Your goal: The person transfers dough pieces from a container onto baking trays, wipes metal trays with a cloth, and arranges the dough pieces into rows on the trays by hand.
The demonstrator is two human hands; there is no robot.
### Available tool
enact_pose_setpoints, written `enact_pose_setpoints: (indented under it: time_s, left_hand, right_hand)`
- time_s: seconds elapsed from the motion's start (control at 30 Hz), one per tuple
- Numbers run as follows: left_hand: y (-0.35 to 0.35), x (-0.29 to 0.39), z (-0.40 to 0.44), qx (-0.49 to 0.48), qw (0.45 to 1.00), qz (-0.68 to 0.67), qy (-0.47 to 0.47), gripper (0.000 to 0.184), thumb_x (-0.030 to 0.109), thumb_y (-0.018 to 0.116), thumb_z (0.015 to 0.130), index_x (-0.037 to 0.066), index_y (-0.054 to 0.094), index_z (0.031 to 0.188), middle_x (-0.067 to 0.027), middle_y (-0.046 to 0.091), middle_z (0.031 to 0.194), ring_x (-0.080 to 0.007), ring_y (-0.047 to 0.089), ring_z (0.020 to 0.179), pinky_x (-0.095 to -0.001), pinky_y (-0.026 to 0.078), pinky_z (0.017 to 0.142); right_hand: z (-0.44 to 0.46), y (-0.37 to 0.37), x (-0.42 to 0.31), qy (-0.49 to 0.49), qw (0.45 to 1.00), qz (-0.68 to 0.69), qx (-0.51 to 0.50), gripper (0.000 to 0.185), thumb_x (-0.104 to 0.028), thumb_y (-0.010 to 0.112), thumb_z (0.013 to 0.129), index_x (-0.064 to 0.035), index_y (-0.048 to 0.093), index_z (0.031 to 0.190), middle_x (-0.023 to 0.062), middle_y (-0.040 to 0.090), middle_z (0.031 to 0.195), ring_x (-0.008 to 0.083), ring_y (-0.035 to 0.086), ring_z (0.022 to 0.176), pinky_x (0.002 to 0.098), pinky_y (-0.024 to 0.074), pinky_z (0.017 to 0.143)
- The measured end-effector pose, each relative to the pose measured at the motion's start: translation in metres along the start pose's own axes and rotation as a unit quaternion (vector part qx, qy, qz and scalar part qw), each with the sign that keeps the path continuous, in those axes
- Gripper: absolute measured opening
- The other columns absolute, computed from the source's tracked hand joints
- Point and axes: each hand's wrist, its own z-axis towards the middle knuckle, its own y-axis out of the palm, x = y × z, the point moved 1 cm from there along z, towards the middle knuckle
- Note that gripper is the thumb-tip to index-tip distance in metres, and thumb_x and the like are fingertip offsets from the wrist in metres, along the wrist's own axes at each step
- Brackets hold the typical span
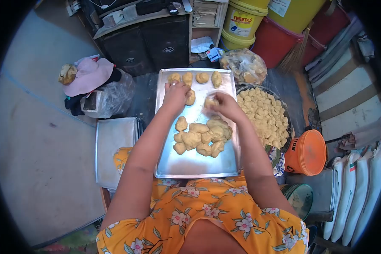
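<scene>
A metal baking tray (194,167) lies in front of me with lumps of yellowish dough on it. My left hand (176,94) is at the tray's upper left, its fingers curled down around a dough piece (190,98) that shows beside the thumb. My right hand (227,106) is over the tray's right side, somewhat blurred, closed on another dough piece (211,102). Along the far edge sits a row of shaped dough pieces (202,77). Nearer to me lies a heap of loose dough lumps (192,139).
Right of the tray stands a wide round pan full of dough lumps (262,114), with an orange bucket (311,152) nearby. Behind are a filled plastic bag (244,65) and stacked yellow tubs (242,21). At left are stacked trays (116,139) and a pink hat (89,76).
</scene>
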Motion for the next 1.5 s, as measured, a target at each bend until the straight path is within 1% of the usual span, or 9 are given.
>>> enact_pose_setpoints:
  time_s: [0.1,0.2,0.4,0.6,0.73,1.0,1.1,1.2,1.5]
  left_hand:
    - [0.013,-0.002,0.014,-0.043,0.998,-0.026,-0.028,0.018,0.019,0.063,0.084,0.010,0.073,0.097,-0.0079,0.067,0.101,-0.0300,0.057,0.104,-0.0446,0.033,0.092]
    - [0.010,-0.005,0.024,0.007,0.997,-0.021,-0.068,0.026,0.018,0.065,0.082,0.012,0.071,0.107,-0.0082,0.066,0.109,-0.0273,0.057,0.107,-0.0448,0.033,0.093]
    - [0.020,-0.018,0.046,0.008,0.995,0.073,-0.065,0.035,0.020,0.068,0.080,0.013,0.068,0.114,-0.0055,0.065,0.114,-0.0258,0.053,0.113,-0.0457,0.032,0.094]
    - [0.024,-0.004,0.035,0.077,0.994,0.054,-0.056,0.026,0.023,0.066,0.083,0.013,0.069,0.107,-0.0061,0.065,0.103,-0.0254,0.053,0.112,-0.0474,0.030,0.094]
    - [0.020,0.035,0.014,-0.040,0.999,0.014,-0.024,0.022,0.024,0.060,0.088,0.011,0.069,0.103,-0.0088,0.066,0.098,-0.0262,0.057,0.106,-0.0471,0.031,0.093]
    - [0.023,0.054,0.010,-0.026,0.999,0.030,-0.009,0.026,0.023,0.058,0.089,0.012,0.069,0.109,-0.0078,0.065,0.100,-0.0277,0.055,0.108,-0.0457,0.031,0.090]
    - [0.019,0.054,0.005,-0.042,0.999,0.011,-0.027,0.029,0.025,0.060,0.087,0.012,0.068,0.112,-0.0080,0.064,0.103,-0.0277,0.053,0.111,-0.0463,0.030,0.092]
    - [0.021,0.055,0.000,-0.038,0.999,0.010,-0.024,0.032,0.026,0.062,0.085,0.011,0.067,0.113,-0.0084,0.064,0.106,-0.0281,0.052,0.112,-0.0466,0.030,0.094]
    - [-0.026,0.043,-0.062,-0.008,0.981,-0.110,-0.162,0.034,0.024,0.066,0.083,0.006,0.066,0.112,-0.0144,0.061,0.110,-0.0344,0.057,0.106,-0.0463,0.043,0.091]
  right_hand:
    - [0.042,0.034,0.020,-0.057,0.967,0.023,0.245,0.049,-0.028,0.073,0.081,-0.0052,0.058,0.122,0.0192,0.065,0.104,0.0322,0.065,0.094,0.0418,0.0506,0.084]
    - [0.033,0.044,-0.005,-0.030,0.951,-0.268,0.151,0.041,-0.026,0.064,0.085,-0.0090,0.059,0.122,0.0168,0.060,0.106,0.0369,0.061,0.098,0.0457,0.0498,0.083]
    - [0.010,0.033,0.005,-0.114,0.959,-0.160,0.205,0.040,-0.024,0.068,0.080,-0.0129,0.062,0.118,0.0153,0.060,0.109,0.0335,0.060,0.102,0.0421,0.0488,0.087]
    - [-0.037,0.010,0.028,-0.002,0.987,-0.129,-0.093,0.038,-0.028,0.073,0.072,-0.0082,0.066,0.104,0.0149,0.060,0.109,0.0323,0.062,0.099,0.0391,0.0493,0.086]
    - [-0.033,0.003,0.031,0.060,0.996,-0.052,-0.030,0.032,-0.024,0.070,0.072,-0.0061,0.067,0.098,0.0157,0.061,0.101,0.0323,0.063,0.091,0.0390,0.0505,0.080]
    - [-0.027,-0.017,0.026,-0.002,0.994,-0.091,0.053,0.027,-0.019,0.068,0.073,-0.0035,0.066,0.095,0.0158,0.066,0.083,0.0330,0.064,0.077,0.0405,0.0513,0.074]
    - [-0.001,-0.019,0.027,0.026,0.969,0.007,0.246,0.027,-0.023,0.068,0.075,-0.0047,0.066,0.095,0.0165,0.066,0.086,0.0356,0.065,0.080,0.0428,0.0516,0.076]
    - [0.029,0.007,0.044,0.042,0.953,-0.179,0.242,0.026,-0.024,0.066,0.077,-0.0053,0.066,0.096,0.0165,0.067,0.085,0.0355,0.065,0.081,0.0433,0.0519,0.076]
    - [0.070,-0.019,0.042,-0.032,0.961,-0.110,0.252,0.045,-0.026,0.068,0.079,-0.0125,0.061,0.121,0.0185,0.055,0.123,0.0370,0.057,0.110,0.0418,0.0468,0.094]
